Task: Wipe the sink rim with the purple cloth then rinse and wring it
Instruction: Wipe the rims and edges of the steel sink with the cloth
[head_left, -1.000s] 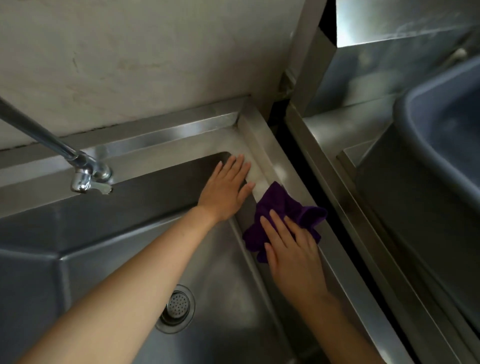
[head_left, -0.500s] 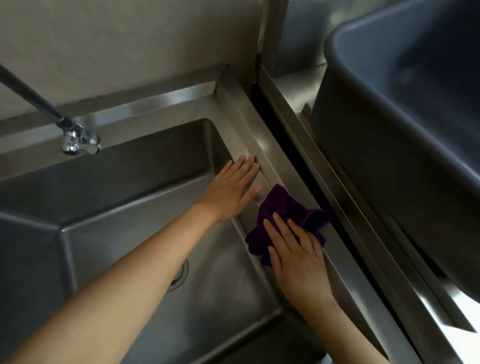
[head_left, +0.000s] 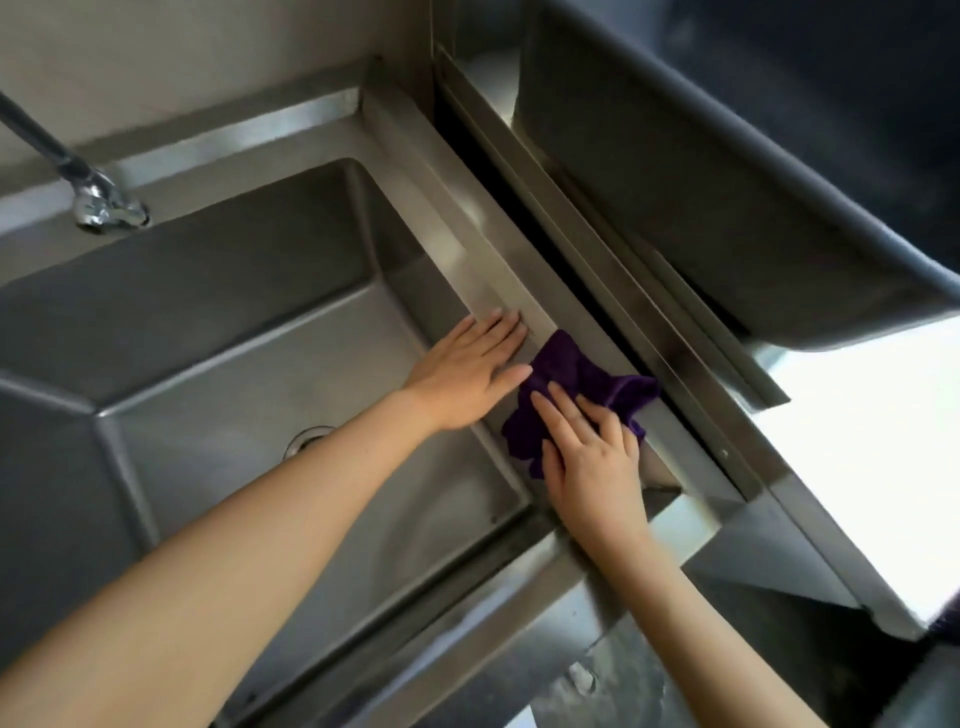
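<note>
The crumpled purple cloth (head_left: 576, 379) lies on the right rim (head_left: 467, 244) of the stainless steel sink, towards its near end. My right hand (head_left: 587, 452) presses flat on the cloth's near part, fingers spread over it. Just left of the cloth, my left hand (head_left: 467, 369) rests flat and open on the rim's inner edge, its thumb touching the cloth. The steel tap (head_left: 98, 202) hangs over the basin's far left corner. No water runs from it.
The drain (head_left: 306, 439) peeks out beside my left forearm. A dark gap (head_left: 524, 208) separates the sink from a steel counter on the right, where a large dark grey tub (head_left: 727, 208) stands. A pale wall backs the sink.
Both hands and the cloth have slid along the right rim towards me, away from the far corner. The view has tilted down, so more of the near rim and counter shows.
</note>
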